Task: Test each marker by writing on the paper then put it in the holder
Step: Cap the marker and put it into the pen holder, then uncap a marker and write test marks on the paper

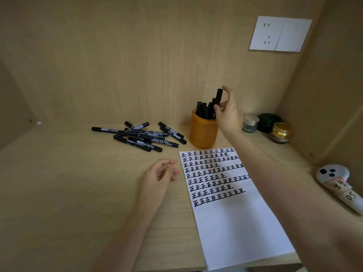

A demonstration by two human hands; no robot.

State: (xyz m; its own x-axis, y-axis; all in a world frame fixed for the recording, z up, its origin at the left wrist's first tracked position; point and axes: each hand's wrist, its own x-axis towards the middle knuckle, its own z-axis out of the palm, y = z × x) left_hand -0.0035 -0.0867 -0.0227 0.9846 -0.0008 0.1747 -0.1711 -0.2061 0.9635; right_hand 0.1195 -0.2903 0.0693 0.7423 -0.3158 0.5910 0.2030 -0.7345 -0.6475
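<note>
One slim black marker pen (219,96) is in play, pinched between the thumb and curled fingers of the right hand (228,112) directly over the round orange pen holder (203,132), which stands near the bench's (59,193) rear edge, right of its middle. The step in hand looks like the drop-in. To do it well, the pen's lower end should be steered into a gap among the black pens already crowding the holder, then let slide under a loosened pinch without knocking its neighbours or tipping the holder.

The pen's long axis is close to upright, its top leaning slightly to the right and its lower end already down among the stored pens. Which end carries the cap cannot be told.

The left hand (161,173) holds nothing, its fingers loosely curled, just beside the left edge of the white paper sheet (235,222) with its rows of black characters. A loose pile of black marker pens (141,136) lies to the left of the holder, apparently awaiting testing.
</note>
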